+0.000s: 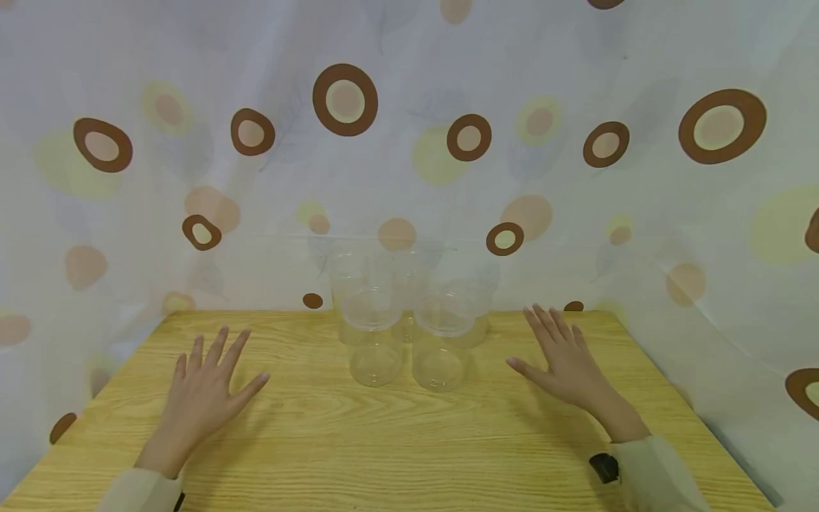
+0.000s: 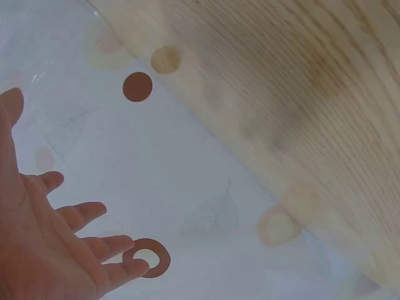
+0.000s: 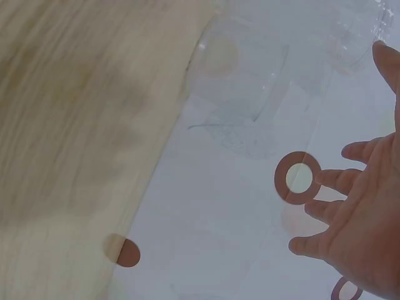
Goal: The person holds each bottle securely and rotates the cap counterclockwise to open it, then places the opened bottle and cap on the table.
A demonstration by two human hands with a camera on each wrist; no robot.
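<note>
Several clear plastic cups stand grouped toward the back of the wooden table in the head view. A front left cup (image 1: 374,348) and a front right cup (image 1: 439,355) are side by side, overlapping the cups behind them. To the left of the group is my left hand (image 1: 205,391), fingers spread, palm down and holding nothing. My right hand (image 1: 566,366) is on the other side, also spread and apart from the cups. Faint transparent cup walls (image 3: 240,69) show in the right wrist view, near the top.
The wood-grain table (image 1: 409,448) fills the lower part of the head view. A pale curtain (image 1: 409,185) with brown rings and coloured dots hangs behind it and along both sides. A small black object (image 1: 604,468) sits at the right sleeve's cuff.
</note>
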